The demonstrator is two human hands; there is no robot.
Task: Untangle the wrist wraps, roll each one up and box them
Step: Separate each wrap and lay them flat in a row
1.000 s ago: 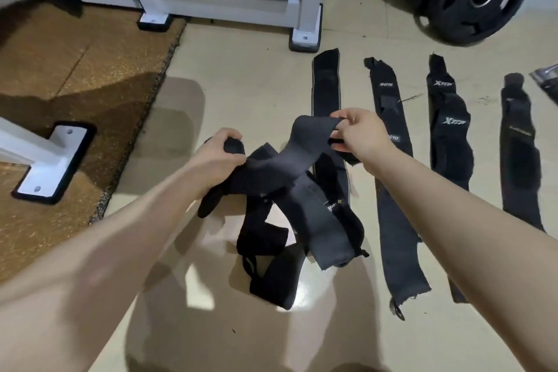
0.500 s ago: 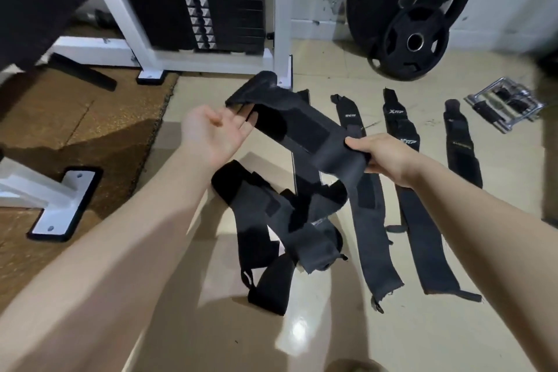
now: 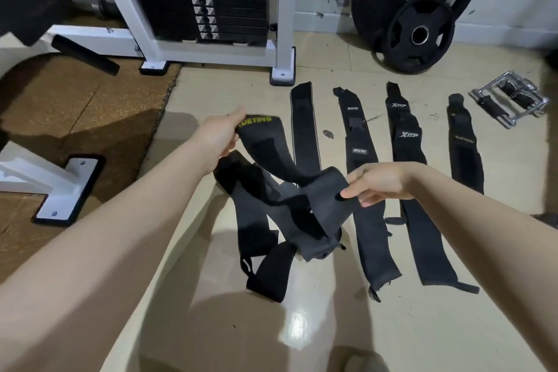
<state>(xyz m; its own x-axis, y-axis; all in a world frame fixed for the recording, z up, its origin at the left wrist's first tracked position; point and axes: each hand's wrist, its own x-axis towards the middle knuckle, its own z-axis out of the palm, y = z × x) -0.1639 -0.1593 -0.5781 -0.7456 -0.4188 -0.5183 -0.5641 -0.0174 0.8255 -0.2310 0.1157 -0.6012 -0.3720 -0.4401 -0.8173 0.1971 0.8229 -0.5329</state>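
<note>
Head view: my left hand [image 3: 218,136] pinches one end of a black wrap [image 3: 271,154], my right hand [image 3: 381,185] pinches its other end, above the tangled pile [image 3: 271,220] on the floor [image 3: 332,326].

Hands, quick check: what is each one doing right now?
Left hand: pinches the yellow-lettered end of a wrist wrap.
Right hand: grips the same wrap's other end.

both bare forearms stretched forward and down. left hand [image 3: 218,137] out ahead, thumb and fingers pinching one end of a wrap [image 3: 273,157], wrist slightly bent. right hand [image 3: 381,183] nearer and lower, turned inward, fingertips [image 3: 347,194] pinching the other part of the wrap.
</note>
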